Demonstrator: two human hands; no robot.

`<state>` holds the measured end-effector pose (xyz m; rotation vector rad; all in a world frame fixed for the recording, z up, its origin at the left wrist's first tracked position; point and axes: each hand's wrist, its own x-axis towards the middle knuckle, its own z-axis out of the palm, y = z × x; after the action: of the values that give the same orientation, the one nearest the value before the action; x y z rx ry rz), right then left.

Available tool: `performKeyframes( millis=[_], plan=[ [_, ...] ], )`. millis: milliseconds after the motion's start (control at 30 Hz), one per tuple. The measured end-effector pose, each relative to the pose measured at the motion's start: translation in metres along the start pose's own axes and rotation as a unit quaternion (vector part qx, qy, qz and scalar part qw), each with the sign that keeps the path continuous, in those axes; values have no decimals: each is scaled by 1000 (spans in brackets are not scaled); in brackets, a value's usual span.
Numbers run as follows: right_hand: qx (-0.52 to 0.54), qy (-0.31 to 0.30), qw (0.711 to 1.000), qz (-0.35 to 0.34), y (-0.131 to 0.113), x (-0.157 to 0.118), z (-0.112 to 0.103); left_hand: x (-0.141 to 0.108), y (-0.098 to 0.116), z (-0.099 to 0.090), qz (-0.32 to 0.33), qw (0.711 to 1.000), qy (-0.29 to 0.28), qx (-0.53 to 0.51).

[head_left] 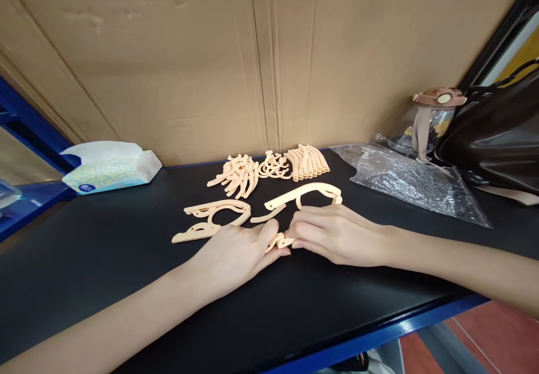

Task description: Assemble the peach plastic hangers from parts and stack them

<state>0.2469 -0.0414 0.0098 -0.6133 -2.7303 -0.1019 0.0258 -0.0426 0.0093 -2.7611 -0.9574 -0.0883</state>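
Observation:
My left hand (242, 250) and my right hand (332, 233) meet above the black table. Between their fingertips are small cream plastic pieces (285, 242), one end held by each hand; the fingers hide most of them. A folding frame of cream parts (229, 217) lies behind my left hand. Past my right hand, a long curved cream arm with a ring (303, 192) shows, partly covered by the hand. One loose curved strip (268, 214) rests between these two.
Piles of curved parts (238, 174), small hooks (274, 166) and stacked arms (307, 162) lie at the back. A tissue pack (112, 169) is at left. Clear plastic bag (412, 180), bottle (435, 121) and dark bag (497, 138) are at right. Cardboard (210, 65) stands behind.

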Motion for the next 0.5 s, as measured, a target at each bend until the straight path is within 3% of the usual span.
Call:
performKeyframes(
  millis=[167, 500],
  plan=[
    [45, 8, 999, 24, 0, -1, 2, 0, 0, 1, 6, 999, 14, 36],
    [126, 20, 990, 59, -2, -4, 1, -4, -4, 5, 67, 983, 104, 134]
  ],
)
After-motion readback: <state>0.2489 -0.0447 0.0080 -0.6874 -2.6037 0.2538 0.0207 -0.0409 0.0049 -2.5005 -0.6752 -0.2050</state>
